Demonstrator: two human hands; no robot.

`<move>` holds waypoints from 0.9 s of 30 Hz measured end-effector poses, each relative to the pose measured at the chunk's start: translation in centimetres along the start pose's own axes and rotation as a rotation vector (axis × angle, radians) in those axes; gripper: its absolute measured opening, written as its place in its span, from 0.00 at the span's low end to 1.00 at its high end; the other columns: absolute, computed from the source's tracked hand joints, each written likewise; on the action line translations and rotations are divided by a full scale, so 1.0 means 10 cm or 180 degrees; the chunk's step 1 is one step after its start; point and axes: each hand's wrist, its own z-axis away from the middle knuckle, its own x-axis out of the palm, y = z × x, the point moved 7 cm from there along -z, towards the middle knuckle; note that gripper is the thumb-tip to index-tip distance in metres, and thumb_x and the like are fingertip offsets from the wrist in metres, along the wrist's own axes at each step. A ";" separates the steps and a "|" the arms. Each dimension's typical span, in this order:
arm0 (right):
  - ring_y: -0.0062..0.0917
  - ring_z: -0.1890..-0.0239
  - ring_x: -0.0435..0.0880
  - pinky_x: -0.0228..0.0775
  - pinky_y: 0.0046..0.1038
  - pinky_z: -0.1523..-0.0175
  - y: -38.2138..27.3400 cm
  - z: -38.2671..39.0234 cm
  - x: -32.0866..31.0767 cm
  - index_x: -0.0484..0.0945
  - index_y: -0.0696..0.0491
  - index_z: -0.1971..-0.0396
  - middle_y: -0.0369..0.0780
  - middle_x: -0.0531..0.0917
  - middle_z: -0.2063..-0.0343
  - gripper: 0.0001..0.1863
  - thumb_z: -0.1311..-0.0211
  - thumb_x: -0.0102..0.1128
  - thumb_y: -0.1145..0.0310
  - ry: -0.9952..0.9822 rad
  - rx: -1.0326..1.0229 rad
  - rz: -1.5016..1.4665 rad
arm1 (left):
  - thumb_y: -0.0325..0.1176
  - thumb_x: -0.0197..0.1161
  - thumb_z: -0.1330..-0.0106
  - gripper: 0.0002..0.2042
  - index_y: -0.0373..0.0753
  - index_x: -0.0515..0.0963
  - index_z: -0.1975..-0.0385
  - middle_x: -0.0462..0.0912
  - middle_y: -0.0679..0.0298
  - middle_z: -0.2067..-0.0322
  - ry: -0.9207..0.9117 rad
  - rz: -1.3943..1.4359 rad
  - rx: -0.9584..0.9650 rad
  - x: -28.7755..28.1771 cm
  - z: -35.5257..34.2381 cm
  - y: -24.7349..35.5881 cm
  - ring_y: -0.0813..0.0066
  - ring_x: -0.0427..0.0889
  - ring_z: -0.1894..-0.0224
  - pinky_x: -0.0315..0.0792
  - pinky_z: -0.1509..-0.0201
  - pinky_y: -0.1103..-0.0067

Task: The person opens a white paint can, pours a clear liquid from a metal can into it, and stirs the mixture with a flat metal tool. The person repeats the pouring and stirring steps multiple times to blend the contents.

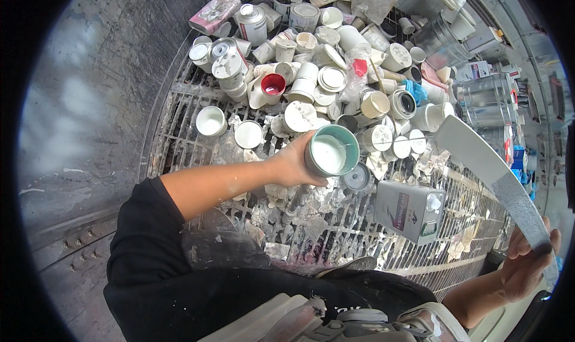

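My left hand (294, 162) is wrapped round a teal cup (311, 156), tilted so its mouth faces me. White liquid like paint (328, 153) lies inside. At the far right, my right hand (527, 261) grips a long flat mixing stick (479, 159), which looks bent in this view. The stick's upper end is coated white; its grey, speckled part is nearer my fingers. A thin pale strand runs between the stick's end and the cup's rim. The stick's end is apart from the cup.
Many used paint cups, tins and lids (299, 115) are heaped on a paint-caked metal grating (191, 111). A rectangular metal can (410, 213) stands right of the cup, near a grey round lid (357, 178). A dark stained wall (90, 114) rises at left; large metal tins (485, 99) stand at right.
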 end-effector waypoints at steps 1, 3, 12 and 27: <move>0.17 0.67 0.65 0.56 0.22 0.60 -0.01 -0.01 0.00 0.68 0.53 0.41 0.34 0.67 0.66 0.21 0.12 0.37 0.51 -0.0154 -0.0015 0.0082 | 0.38 0.89 0.54 0.55 0.40 0.60 0.25 0.73 0.54 0.34 0.0005 0.0013 0.0020 0.00 0.00 0.01 0.61 0.73 0.30 0.66 0.22 0.67; 0.17 0.67 0.65 0.56 0.22 0.60 0.00 -0.01 -0.03 0.66 0.54 0.34 0.34 0.67 0.65 0.24 0.12 0.36 0.52 -0.0393 0.0006 0.0167 | 0.39 0.89 0.54 0.55 0.40 0.60 0.25 0.73 0.54 0.34 0.0001 -0.0009 -0.0011 0.00 0.00 0.01 0.61 0.73 0.30 0.65 0.22 0.67; 0.17 0.67 0.65 0.57 0.24 0.59 0.03 0.11 -0.17 0.54 0.54 0.19 0.35 0.67 0.65 0.32 0.12 0.33 0.52 -0.0324 -0.0221 0.0191 | 0.38 0.90 0.54 0.55 0.40 0.60 0.25 0.73 0.54 0.34 -0.0010 -0.0020 -0.0066 -0.01 0.02 0.04 0.62 0.73 0.30 0.65 0.22 0.67; 0.16 0.72 0.66 0.57 0.20 0.66 0.07 -0.04 0.08 0.64 0.50 0.59 0.34 0.66 0.68 0.20 0.13 0.36 0.48 0.0127 0.0054 0.0165 | 0.34 0.89 0.53 0.55 0.40 0.59 0.24 0.73 0.56 0.33 -0.0053 0.0152 -0.0108 0.00 0.02 0.06 0.64 0.73 0.30 0.65 0.22 0.68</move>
